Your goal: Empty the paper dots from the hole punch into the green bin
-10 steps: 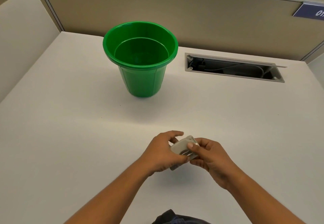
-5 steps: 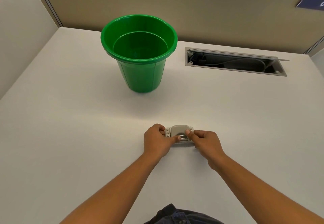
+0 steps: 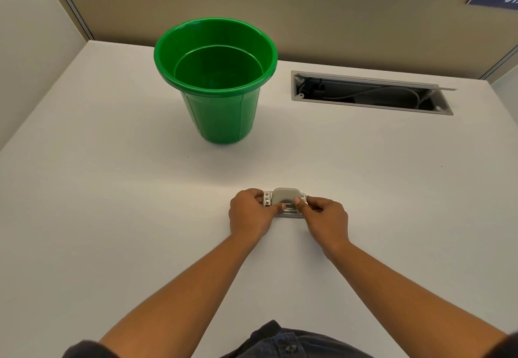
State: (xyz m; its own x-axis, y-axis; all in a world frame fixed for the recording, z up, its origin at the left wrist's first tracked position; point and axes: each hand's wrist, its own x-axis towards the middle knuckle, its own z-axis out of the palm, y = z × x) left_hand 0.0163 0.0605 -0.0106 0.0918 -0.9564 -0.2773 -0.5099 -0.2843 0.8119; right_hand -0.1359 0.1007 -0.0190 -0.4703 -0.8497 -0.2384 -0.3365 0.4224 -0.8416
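Resting flat on the white desk (image 3: 112, 217), the hole punch (image 3: 284, 200) sits close to my body, well short of the green bin (image 3: 215, 83). Its grey lever faces up; metal ends show on both sides.

My left hand (image 3: 251, 214) grips the punch's left end, thumb laid across the front edge, fingers curled around the far side. My right hand (image 3: 326, 219) pinches the right end, thumb tip on the lever's near corner, fingers folded in beside it. Both forearms reach in from the bottom edge.

Bin stands upright, farther back and to the left, apart from the punch. I cannot tell whether anything lies inside it.

Cable slot (image 3: 370, 94) is cut into the desk right of the bin, lid open, cords visible within. Tan partition (image 3: 308, 7) runs behind.
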